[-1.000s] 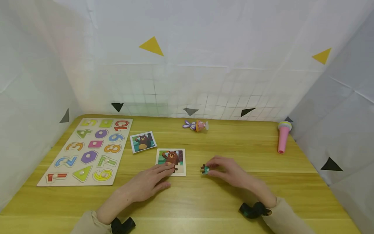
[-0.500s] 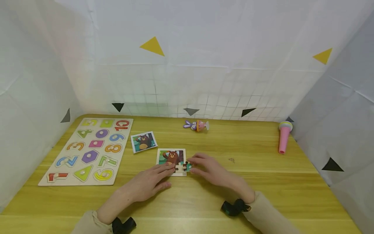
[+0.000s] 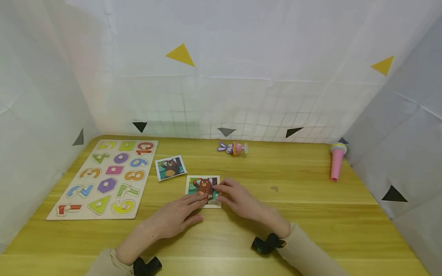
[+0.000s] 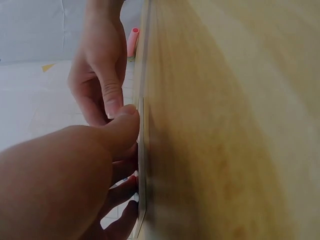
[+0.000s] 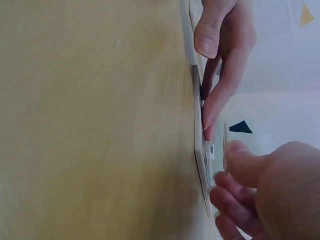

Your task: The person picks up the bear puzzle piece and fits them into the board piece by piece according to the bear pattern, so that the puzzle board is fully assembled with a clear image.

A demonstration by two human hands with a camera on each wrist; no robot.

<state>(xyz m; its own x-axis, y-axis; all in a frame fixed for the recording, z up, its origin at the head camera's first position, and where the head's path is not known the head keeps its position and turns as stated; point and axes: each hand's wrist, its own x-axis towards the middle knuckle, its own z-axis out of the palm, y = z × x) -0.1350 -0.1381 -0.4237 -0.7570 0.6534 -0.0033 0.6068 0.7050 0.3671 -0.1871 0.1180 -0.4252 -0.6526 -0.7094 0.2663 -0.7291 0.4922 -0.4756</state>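
A small square bear jigsaw puzzle (image 3: 203, 184) in a pale frame lies flat on the wooden table. My left hand (image 3: 174, 217) rests its extended fingers on the puzzle's lower left part, hiding some of the picture. Over the lower right corner, my right hand (image 3: 243, 203) pinches a puzzle piece (image 3: 215, 196) between thumb and fingers. The right wrist view shows this piece (image 5: 225, 150) edge-on, tilted and raised off the frame. A bear picture card (image 3: 170, 168) lies just behind the puzzle to the left.
A number and shape puzzle board (image 3: 103, 180) covers the table's left side. Toward the back lies a purple bunny toy (image 3: 233, 148) on its side. A pink toy microphone (image 3: 337, 163) is by the right edge. White sheeting (image 3: 235, 103) encloses the back and sides.
My right hand has moved left, carrying the puzzle piece from the bare table to the puzzle's lower right corner. My left hand has stayed in place on the puzzle.
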